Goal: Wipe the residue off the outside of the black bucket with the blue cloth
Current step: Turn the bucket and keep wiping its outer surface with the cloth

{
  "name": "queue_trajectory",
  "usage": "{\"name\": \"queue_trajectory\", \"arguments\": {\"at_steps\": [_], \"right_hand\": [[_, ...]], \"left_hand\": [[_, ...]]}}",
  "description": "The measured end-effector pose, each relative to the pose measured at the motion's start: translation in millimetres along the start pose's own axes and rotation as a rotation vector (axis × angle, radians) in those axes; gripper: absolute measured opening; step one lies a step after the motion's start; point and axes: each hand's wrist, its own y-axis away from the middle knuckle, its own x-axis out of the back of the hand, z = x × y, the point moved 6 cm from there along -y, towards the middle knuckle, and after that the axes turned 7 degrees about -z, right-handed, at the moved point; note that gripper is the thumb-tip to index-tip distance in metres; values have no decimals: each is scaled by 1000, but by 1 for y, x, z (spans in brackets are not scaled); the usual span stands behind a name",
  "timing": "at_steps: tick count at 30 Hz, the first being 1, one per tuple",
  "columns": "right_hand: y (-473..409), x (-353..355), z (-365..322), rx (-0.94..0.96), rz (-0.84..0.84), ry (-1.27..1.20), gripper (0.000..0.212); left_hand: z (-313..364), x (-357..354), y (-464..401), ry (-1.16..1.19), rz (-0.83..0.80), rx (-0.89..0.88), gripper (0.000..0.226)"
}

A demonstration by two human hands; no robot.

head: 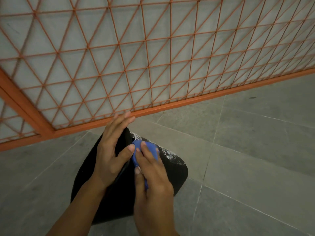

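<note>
A black bucket [175,169] lies tipped on the grey floor in the lower middle of the head view. White speckled residue [167,155] streaks its outer wall on the right. My left hand [111,150] rests flat on the bucket's far upper part, fingers stretched out, thumb toward the cloth. My right hand [150,172] presses a bunched blue cloth [148,148] against the bucket's outside, just left of the residue. Most of the cloth is hidden under my fingers.
An orange metal mesh fence [153,65] with a thick bottom rail [204,98] stands just beyond the bucket, with a post [22,104] at the left. Grey floor tiles [255,150] spread to the right and left.
</note>
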Motion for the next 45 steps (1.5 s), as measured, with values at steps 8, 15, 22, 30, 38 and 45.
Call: {"name": "queue_trajectory", "arguments": {"at_steps": [8,15,22,30,38,45], "right_hand": [[2,13,39,-236,-11,-37,43],[-15,19,55,-269,-1,-6,41],[-14,15,55,-233,-65,7,36],[-2,29,70,-331,-16,-39,37],[-15,45,102,-422,42,9,33],[-30,35,94,-285,-151,146,32]], "left_hand": [[-1,4,4,3,8,9,72],[-5,10,4,43,28,41,65],[-6,6,0,26,6,43,71],[-3,4,-2,43,-5,30,68],[-9,11,0,90,41,48,69],[-11,17,4,87,26,54,67]]}}
